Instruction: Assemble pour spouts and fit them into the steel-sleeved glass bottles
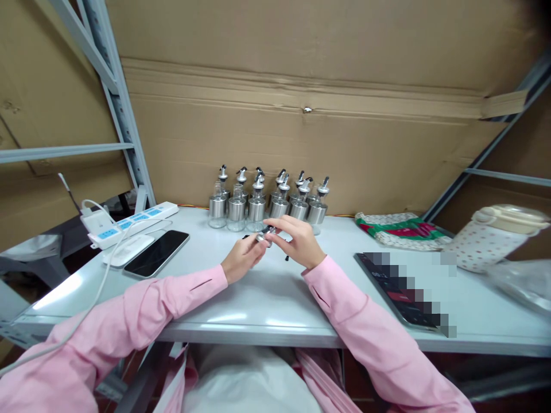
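Close together over the middle of the table, both my hands hold one small metal pour spout (266, 234) with a dark part on top. The fingers of my left hand (244, 258) grip it from the left and below. My right hand (298, 240) pinches it from the right and above. Just beyond stand several glass bottles with steel sleeves (257, 211) in rows. Most carry pour spouts; two at the front left (236, 209) have bare glass necks. A small black piece (287, 258) lies on the table beneath my right hand.
On the left are a power strip (138, 221), a white cable and a black phone (157, 254). To the right lie a tablet (398, 292), a patterned cloth (402, 229), a dotted white container (488, 241) and a plastic bag (523, 281). Cardboard (301, 143) rises behind.
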Motion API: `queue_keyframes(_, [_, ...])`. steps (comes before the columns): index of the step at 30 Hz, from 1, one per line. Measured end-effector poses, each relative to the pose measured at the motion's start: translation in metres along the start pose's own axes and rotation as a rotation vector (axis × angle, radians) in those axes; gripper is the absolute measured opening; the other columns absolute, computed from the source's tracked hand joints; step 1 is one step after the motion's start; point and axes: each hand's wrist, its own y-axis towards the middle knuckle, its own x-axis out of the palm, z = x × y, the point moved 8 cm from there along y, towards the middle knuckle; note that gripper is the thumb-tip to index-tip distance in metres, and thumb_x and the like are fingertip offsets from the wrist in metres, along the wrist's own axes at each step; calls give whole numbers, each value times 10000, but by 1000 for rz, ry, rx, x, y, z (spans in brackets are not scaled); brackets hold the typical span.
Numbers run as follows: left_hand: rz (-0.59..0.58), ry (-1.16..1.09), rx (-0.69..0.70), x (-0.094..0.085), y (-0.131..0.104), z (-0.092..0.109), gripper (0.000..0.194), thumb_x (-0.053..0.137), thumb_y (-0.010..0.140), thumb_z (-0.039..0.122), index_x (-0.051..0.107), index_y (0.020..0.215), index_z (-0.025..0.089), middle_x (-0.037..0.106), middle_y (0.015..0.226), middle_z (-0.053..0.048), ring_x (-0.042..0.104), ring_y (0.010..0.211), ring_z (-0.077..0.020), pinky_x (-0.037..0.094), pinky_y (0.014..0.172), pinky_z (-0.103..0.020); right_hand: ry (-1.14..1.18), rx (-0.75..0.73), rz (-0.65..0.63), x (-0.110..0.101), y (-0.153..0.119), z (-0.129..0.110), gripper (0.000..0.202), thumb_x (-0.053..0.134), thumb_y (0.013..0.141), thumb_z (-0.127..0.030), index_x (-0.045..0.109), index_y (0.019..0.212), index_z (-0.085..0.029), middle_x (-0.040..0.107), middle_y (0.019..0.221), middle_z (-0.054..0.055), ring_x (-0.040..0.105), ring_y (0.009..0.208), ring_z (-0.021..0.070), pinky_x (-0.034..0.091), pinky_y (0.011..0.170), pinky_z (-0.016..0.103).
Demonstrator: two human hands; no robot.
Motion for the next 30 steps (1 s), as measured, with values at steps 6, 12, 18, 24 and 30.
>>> queue_keyframes(6, [-109, -404, -342, 17, -2, -17, 607, 439, 648, 767, 243, 571, 197, 159, 444, 113, 196, 324, -15, 130, 366, -177, -106, -47, -28, 2, -1, -2, 289, 435, 887, -381, 640, 956, -190, 610, 706, 51, 551, 646, 142, 408, 622, 253])
queue_keyframes(12, [-65, -364, -281, 17, -6, -12, 609, 546, 596, 733, 276, 568, 188, 189, 435, 118, 271, 318, -17, 186, 370, -168, -231, -82, 5, 0, -3, -3, 285, 521, 828, -407, 651, 771, -160, 555, 591, 23, 494, 546, 115, 351, 537, 240])
queue_keyframes(18, [-84, -266, -282, 21, -8, -20, 656, 334, 611, 839, 285, 554, 187, 244, 427, 99, 336, 319, -40, 190, 352, -178, -144, -77, -42, 5, -2, -8, 236, 466, 845, -346, 625, 826, -172, 557, 603, 20, 501, 560, 120, 373, 568, 239])
queue_keyframes(24, [-57, -169, -158, 19, -8, -17, 653, 331, 618, 830, 348, 645, 178, 322, 478, 90, 385, 358, -50, 226, 353, -185, -169, -117, -28, 2, -2, -12, 259, 485, 834, -387, 626, 859, -171, 562, 645, 34, 504, 593, 128, 376, 571, 242])
queue_keyframes(30, [-28, -178, -113, 16, -5, -14, 602, 436, 630, 775, 341, 713, 186, 295, 500, 110, 323, 356, -35, 224, 340, -185, -337, -148, -34, 8, -4, -11, 316, 422, 868, -395, 599, 721, -178, 534, 597, 28, 473, 569, 128, 323, 558, 258])
